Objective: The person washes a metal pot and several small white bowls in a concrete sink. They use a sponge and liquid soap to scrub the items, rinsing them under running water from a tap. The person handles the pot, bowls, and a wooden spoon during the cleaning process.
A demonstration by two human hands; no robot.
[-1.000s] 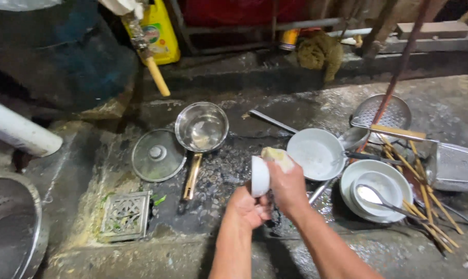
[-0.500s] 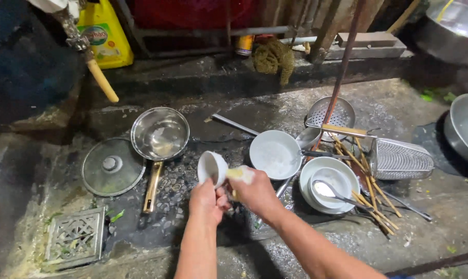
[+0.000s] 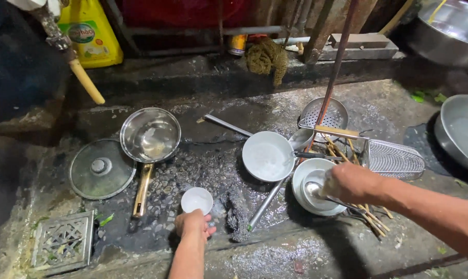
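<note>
On wet ground, left hand [image 3: 193, 223] gripping white cup [image 3: 196, 200]

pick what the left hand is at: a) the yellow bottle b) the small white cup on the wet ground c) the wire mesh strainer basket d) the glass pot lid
b: the left hand rests at the small white cup standing on the wet ground, while the right hand is over at the stacked white bowls.

The wet concrete floor [image 3: 203, 160] bears a glass lid [image 3: 101, 168], saucepan [image 3: 149, 135], white bowls [image 3: 267, 155] and a drain grate [image 3: 62, 243].
</note>
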